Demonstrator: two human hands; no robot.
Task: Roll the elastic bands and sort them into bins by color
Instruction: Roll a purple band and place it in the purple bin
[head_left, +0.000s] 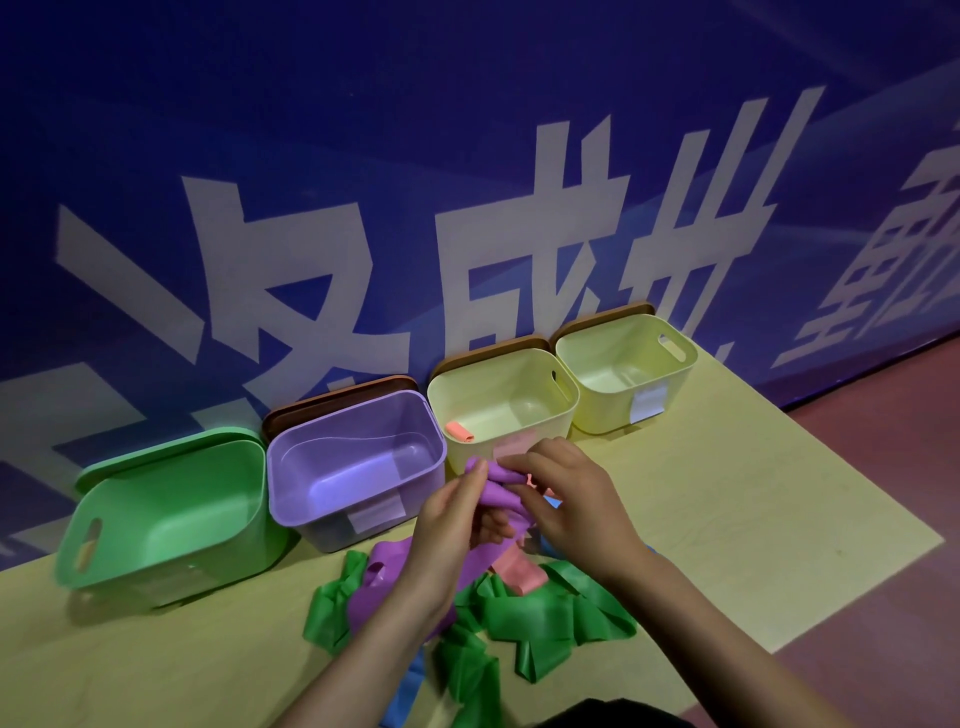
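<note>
Head view, hands: I see my left hand (457, 519) and right hand (566, 504) meeting just right of frame centre, above the desk (727, 493).
Fingers: both sets are curled and pinching the purple band (496, 486); the left fingers (475, 480) grasp the rolled end from 9 o'clock, the right fingers (519, 462) close on it from 3 o'clock.
Purple band: its upper end is bunched into a partial roll between my hands, and the loose tail hangs down toward 7 o'clock onto the pile.
Pile: at 6 o'clock of my hands lie the green bands (545, 618), a pink band (519, 569) and a blue band (408, 691), all unrolled and tangled together.
Bins: four stand along the wall from 9 o'clock to 1 o'clock: green bin (156, 519), purple bin (358, 467), a near yellow bin (504, 405), a far yellow bin (623, 379).
Done: one pink roll (460, 431) sits in the near yellow bin; I can make out no rolls in the other three.
In hand: I judge I am midway through rolling the purple band, which should go into the purple bin at 10 o'clock of my hands.
Left: by my reckoning most of the job remains, since every band in the pile has yet to be rolled and sorted.
Backdrop: a blue wall (363, 130) with large white characters.
</note>
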